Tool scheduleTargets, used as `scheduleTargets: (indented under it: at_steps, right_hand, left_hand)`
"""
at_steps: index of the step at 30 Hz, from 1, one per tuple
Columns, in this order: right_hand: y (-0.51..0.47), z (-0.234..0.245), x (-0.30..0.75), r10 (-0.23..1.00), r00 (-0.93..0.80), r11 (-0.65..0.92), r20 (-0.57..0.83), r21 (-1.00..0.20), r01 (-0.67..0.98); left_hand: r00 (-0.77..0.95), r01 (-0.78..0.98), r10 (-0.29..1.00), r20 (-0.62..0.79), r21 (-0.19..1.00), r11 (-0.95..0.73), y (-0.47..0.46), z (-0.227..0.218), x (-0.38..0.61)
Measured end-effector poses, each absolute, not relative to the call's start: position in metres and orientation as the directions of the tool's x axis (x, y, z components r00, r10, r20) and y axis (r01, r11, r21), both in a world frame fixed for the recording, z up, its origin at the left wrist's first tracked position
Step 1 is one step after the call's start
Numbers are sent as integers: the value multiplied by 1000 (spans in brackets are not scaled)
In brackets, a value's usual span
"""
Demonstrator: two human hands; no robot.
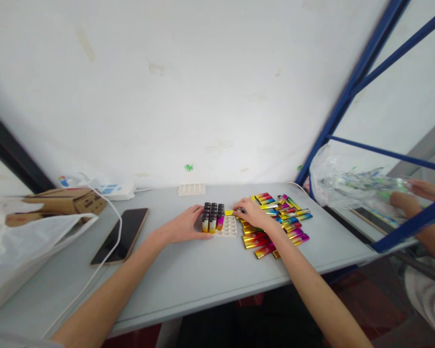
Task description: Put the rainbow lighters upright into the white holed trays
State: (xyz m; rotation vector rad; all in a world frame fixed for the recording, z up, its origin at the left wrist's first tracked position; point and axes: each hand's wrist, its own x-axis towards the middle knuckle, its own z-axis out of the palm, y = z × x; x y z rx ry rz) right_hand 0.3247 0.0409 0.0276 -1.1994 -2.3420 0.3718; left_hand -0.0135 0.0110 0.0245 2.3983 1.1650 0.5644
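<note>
A small white tray (231,228) with round holes sits on the table, and several black-topped lighters (213,218) stand upright in its left part. My left hand (183,226) is curved around the tray's left end, thumb along the front and fingers at the back, next to the standing lighters. Just right of the tray, my right hand (252,212) is closed on a yellow lighter (228,212) that lies sideways, partly hidden by the fingers. Beneath and beyond that hand spreads a loose pile of shiny multicoloured lighters (292,225).
A second white tray (192,189) lies by the wall. On the left are a phone (121,236), a white cable (120,227), a cardboard box (76,200) and a plastic bag (18,251). Blue frame bars (342,99) rise at right; beyond them another person's hands (406,200) handle clear plastic.
</note>
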Motion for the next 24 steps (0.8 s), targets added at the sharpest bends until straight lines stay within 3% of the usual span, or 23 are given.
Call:
scheduleTargets:
  at_steps: [5, 8, 11, 18, 24]
  right_hand:
    - [42, 22, 317, 855, -435, 518, 282, -499, 695]
    - [40, 22, 317, 863, -335, 501, 377, -565, 655]
    - [37, 24, 317, 879, -178, 458, 443, -677, 576]
    - [27, 36, 306, 932, -45, 355, 361, -877, 323]
    - [16, 44, 293, 907, -24, 412, 420, -876, 251]
  left_hand:
    - [575, 630, 800, 173, 529, -568, 11, 25, -14]
    - [569, 640, 807, 160, 530, -556, 12, 24, -14]
    - [575, 629, 801, 170, 534, -565, 13, 24, -14]
    - [571, 627, 801, 181, 533, -568, 14, 23, -15]
    - [576, 609, 794, 192, 547, -575, 14, 21, -15]
